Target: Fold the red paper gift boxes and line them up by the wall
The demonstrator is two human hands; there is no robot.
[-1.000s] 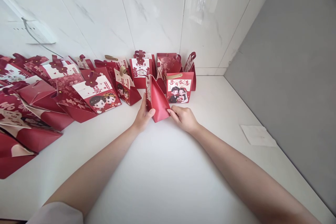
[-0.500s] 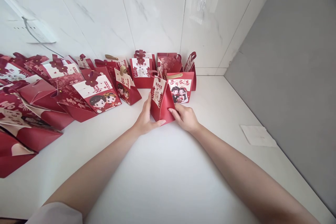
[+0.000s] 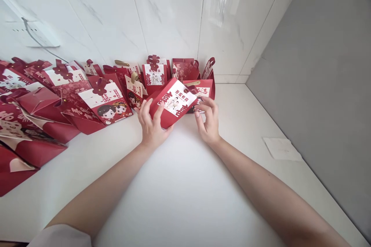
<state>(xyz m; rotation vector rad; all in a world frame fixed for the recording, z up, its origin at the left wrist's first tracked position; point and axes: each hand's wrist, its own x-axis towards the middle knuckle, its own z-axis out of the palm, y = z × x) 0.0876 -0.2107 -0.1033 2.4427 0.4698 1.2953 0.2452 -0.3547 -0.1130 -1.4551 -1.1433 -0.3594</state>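
Note:
A red gift box (image 3: 177, 100) with a white printed front panel and a dark red ribbon is tilted, its top leaning right. My left hand (image 3: 152, 123) grips its lower left end, fingers over the front and thumb beneath. My right hand (image 3: 209, 121) is just right of the box's ribbon end, fingers bent and apart, holding nothing that I can see. Behind it stands another red gift box (image 3: 203, 90) with a cartoon couple, partly covered by the held box and my right fingers.
Several red gift boxes (image 3: 106, 104) crowd the left side of the white table (image 3: 174, 197). More stand in a row along the marbled wall (image 3: 171, 11). A flat white paper (image 3: 281, 149) lies at the right, near the grey panel (image 3: 324, 85). A cable hangs from the wall socket (image 3: 36, 32).
The box has turned and tipped from upright, so its printed front now faces me. My right hand has let go of it and opened. My left hand has shifted slightly left.

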